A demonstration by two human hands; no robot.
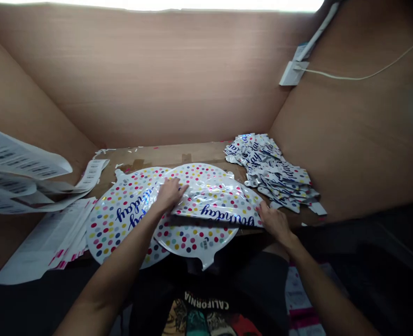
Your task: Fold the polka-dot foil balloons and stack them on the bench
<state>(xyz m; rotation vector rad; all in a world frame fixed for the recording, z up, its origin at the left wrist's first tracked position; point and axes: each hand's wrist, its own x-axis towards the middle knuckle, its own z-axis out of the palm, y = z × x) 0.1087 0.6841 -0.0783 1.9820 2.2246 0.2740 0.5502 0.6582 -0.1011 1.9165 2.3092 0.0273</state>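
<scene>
Two round foil balloons with coloured polka dots and blue script lie on the table. The left one (120, 219) lies flat, partly under the right one (195, 240), whose far half is folded toward me over its near half. My left hand (168, 195) rests flat on the fold, with fingers apart, and holds nothing. My right hand (274, 223) is at the fold's right end, touching the foil. Its fingertips partly hide that edge, and I cannot tell whether they grip it.
A heap of cut foil pieces with blue script (271, 170) lies at the back right of the wooden table (164, 156). Printed barcode sheets (13, 163) and white paper strips (48, 238) lie at the left. Wooden panels surround the table, with a white wall fitting and cable (292, 72) at upper right.
</scene>
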